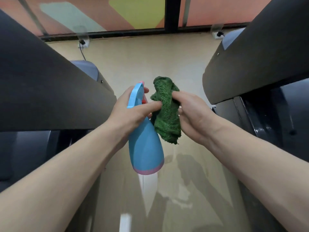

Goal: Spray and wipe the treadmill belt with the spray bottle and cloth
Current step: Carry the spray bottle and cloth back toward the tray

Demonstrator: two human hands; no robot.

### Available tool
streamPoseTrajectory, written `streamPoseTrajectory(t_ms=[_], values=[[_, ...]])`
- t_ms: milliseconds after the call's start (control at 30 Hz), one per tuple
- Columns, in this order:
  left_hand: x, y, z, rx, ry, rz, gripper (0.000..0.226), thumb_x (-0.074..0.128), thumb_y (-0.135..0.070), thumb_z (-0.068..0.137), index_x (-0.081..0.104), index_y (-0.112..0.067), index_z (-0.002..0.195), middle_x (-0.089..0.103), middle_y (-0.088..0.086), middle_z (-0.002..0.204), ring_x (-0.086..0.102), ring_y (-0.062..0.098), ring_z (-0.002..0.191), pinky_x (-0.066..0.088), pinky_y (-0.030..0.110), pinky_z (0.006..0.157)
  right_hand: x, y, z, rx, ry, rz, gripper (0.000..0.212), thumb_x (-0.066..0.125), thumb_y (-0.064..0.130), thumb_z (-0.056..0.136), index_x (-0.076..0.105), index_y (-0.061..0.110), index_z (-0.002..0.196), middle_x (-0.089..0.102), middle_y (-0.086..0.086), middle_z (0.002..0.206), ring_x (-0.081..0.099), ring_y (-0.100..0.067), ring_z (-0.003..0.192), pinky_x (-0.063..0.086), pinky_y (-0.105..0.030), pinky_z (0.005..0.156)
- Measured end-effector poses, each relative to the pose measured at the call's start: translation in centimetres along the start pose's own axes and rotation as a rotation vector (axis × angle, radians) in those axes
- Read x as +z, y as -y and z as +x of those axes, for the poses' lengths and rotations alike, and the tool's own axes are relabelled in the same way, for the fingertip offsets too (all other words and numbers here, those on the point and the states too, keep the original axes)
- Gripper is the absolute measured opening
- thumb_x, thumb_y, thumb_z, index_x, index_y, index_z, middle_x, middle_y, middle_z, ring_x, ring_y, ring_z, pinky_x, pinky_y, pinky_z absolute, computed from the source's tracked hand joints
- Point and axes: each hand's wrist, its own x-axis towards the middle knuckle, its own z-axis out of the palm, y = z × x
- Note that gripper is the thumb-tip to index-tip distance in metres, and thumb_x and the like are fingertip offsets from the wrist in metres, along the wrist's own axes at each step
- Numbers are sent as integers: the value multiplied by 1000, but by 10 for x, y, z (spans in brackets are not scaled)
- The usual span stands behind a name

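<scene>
A: Entry. Where is the spray bottle point(145, 144)?

B: Held in the air in the left hand point(128, 114), which is curled round its neck below the blue trigger head. The body hangs down from the grip, pink band at the base. The left forefinger sticks out straight toward the cloth point(166, 111) and touches its edge.

A: And the cloth?

B: Green, shaggy, bunched. The right hand point(195, 114) pinches it, thumb on top, fingers hidden behind it. It hangs just beside the bottle's neck, touching or nearly so; cannot tell which.

A: Any label or writing?

B: None readable on bottle or cloth.

A: Surroundings?

B: Below both grips, a glossy beige floor point(184, 173) showing reflections. Outward of the left hand, a dark padded machine arm point(41, 89); outward of the right hand, a second dark arm point(259, 61). Beyond the hands, a wall socket point(83, 42) with a cable, and a window with coloured panels point(100, 12). The belt itself I cannot pick out.
</scene>
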Motion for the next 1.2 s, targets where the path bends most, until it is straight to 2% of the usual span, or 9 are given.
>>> streamPoseTrajectory(t_ms=[67,200,333,467,667,800,967,1100,1200], values=[[4,-26,14,-27,-17,-14,35,84,-10,84,68,-21,112,55,2,88,57,13,62,52,27,65,0,23,9,13,-41,43,29,46,6,100,63,-8,118,72,-15,94,70,-21,76,63,-40,69],[5,-74,41,-65,16,-27,42,85,-24,72,68,-24,110,55,-2,84,58,16,62,51,34,72,12,68,21,58,-22,144,30,45,7,100,65,-6,118,74,-10,80,71,-28,81,61,-46,82],[-4,-108,73,-106,-18,37,50,93,-46,74,64,-33,113,62,-9,90,65,9,66,55,33,78,33,109,49,116,-53,292,32,46,10,98,69,-6,114,70,-19,100,70,-35,92,60,-51,85],[-13,-128,112,-139,-67,90,40,84,-59,82,62,-38,108,63,-11,101,64,-4,64,56,32,86,52,138,86,142,-68,523,31,36,10,98,61,-6,108,64,-23,106,72,-36,81,61,-47,66],[-39,-175,163,-185,-121,-14,51,87,-51,80,62,-24,117,73,18,121,65,-2,58,53,29,74,73,187,136,175,-175,594,42,30,15,94,60,-2,119,63,-25,116,67,-41,100,57,-53,87],[-50,-196,183,-240,-92,-67,59,90,-50,66,63,-29,115,68,6,90,63,10,66,51,37,79,85,216,166,220,-209,631,54,32,23,95,54,-2,138,58,-26,134,59,-41,123,45,-56,103],[-52,-230,209,-234,-48,45,44,87,-36,82,61,-35,118,59,-15,75,64,8,72,49,32,79,103,258,195,290,-141,640,74,49,59,93,55,-4,131,63,-27,128,60,-47,119,40,-62,107],[-62,-268,238,-243,-62,56,61,88,-57,70,58,-44,121,63,-26,69,67,17,88,51,39,87,109,304,215,271,-119,513,36,56,25,92,61,1,118,66,-22,119,66,-39,111,48,-54,102],[-68,-295,268,-238,-49,79,66,89,-59,70,57,-44,126,65,-26,72,67,16,92,52,44,95,114,332,238,322,-124,473,41,47,13,89,62,-5,122,69,-24,115,69,-37,104,54,-49,96]])
